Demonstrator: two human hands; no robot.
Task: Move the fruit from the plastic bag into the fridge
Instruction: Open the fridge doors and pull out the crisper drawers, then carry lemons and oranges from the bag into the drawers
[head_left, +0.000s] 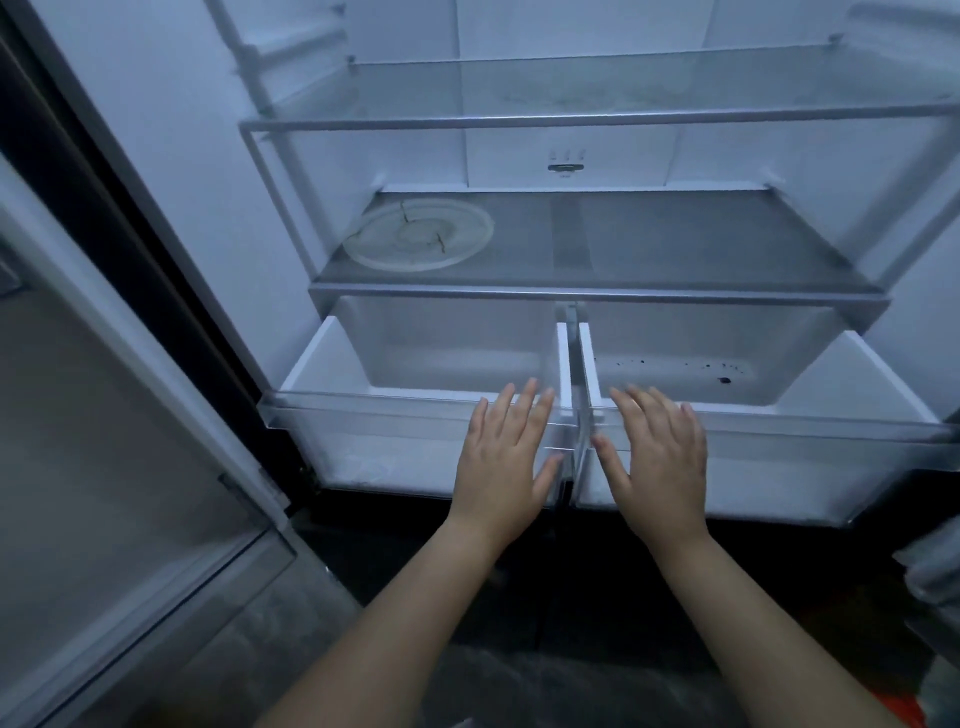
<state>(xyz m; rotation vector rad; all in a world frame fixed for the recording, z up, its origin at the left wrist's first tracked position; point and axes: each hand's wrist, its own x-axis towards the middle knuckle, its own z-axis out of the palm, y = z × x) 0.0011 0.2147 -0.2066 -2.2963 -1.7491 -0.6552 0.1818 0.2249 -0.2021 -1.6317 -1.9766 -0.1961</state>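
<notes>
Reaching into the open fridge (171, 156), I have both hands low at its two pulled-out drawers. My left hand (504, 457) lies flat, fingers straight and spread, gripping nothing, over the clear front of the left drawer (322, 374). My right hand (660, 457) is flat and spread the same way over the front of the right drawer (852, 379), also holding nothing. The two hands sit near each other, either side of the gap between the drawers.

Where the fruit is I cannot tell. A crinkled pale thing (930, 571) shows at the right edge, too blurred to identify.

Dark specks (724, 379) dot the floor of the right drawer. Just above the drawers, the lower shelf (675, 249) carries a round cracked plate (415, 236) on its left side. An upper glass shelf (571, 122) spans the cabinet higher up. The fridge door (130, 415) stands swung open at my left.
</notes>
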